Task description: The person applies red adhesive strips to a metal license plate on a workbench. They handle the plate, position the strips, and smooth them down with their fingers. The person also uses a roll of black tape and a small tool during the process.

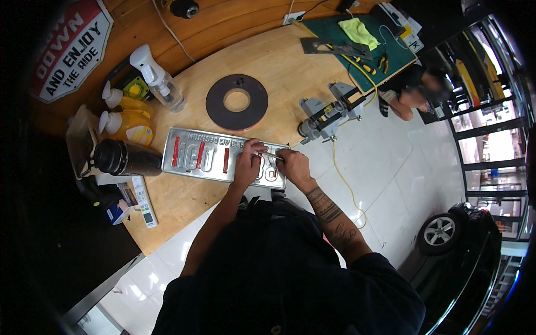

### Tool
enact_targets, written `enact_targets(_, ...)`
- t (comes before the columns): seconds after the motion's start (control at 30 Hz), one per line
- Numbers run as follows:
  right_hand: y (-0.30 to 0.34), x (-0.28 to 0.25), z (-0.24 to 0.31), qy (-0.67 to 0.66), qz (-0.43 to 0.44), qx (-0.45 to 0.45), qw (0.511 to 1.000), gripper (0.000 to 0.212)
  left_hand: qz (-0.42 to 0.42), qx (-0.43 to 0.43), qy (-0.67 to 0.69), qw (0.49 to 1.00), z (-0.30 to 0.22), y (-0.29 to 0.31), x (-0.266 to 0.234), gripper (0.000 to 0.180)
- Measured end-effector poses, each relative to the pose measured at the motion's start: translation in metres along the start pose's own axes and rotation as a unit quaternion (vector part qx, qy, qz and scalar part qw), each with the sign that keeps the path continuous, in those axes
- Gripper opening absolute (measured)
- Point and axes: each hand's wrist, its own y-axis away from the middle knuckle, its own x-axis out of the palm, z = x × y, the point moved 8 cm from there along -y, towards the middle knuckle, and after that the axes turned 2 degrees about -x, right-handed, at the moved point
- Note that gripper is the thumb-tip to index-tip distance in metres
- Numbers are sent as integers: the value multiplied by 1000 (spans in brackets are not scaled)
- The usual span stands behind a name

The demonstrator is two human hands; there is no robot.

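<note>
A silver embossed license plate (214, 165), face down with mirrored characters, lies along the table's near edge, partly overhanging it. Several red-backed tape strips (199, 154) run crosswise over it. Over its right half, my left hand (247, 162) rests with curled fingers; whatever they grip is too small to tell. Close beside it, my right hand (295, 167) is closed on a thin silver tool (272, 156), whose far end reaches my left fingertips. Both hands partly hide the plate's right half. Beyond it lies a wide dark roll of tape (216, 104).
On the left stand a spray bottle (162, 84), yellow pump bottles (131, 129), a black bottle (125, 158) and a remote control (145, 204). A grey clamp-like device (329, 111) sits at the right edge. A person (410, 97) is at far right, near a black car (474, 251).
</note>
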Motion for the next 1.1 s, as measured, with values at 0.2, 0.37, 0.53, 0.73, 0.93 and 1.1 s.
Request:
enact_targets(0.2, -14, 6, 8, 87, 59, -20, 994, 12, -51, -16, 82, 995, 13, 2, -4, 56)
enact_targets(0.37, -19, 11, 17, 125, 97, -68, 985, 13, -40, -43, 88, 994, 19, 3, -4, 61)
enact_targets(0.53, -8, 3, 21, 79, 61, -193, 976, 14, -35, -38, 82, 995, 17, 2, -4, 62)
enact_targets(0.73, 39, -12, 21, -56, 51, -168, 983, 19, -38, -40, 76, 996, 17, 2, -5, 59)
enact_targets(0.93, 102, -48, 29, -220, 138, 9, 966, 21, -43, -7, 10, 999, 9, 3, -5, 43)
enact_targets(1.1, 68, -63, 20, -255, 92, 99, 957, 19, 35, -57, 25, 997, 4, 2, 3, 20)
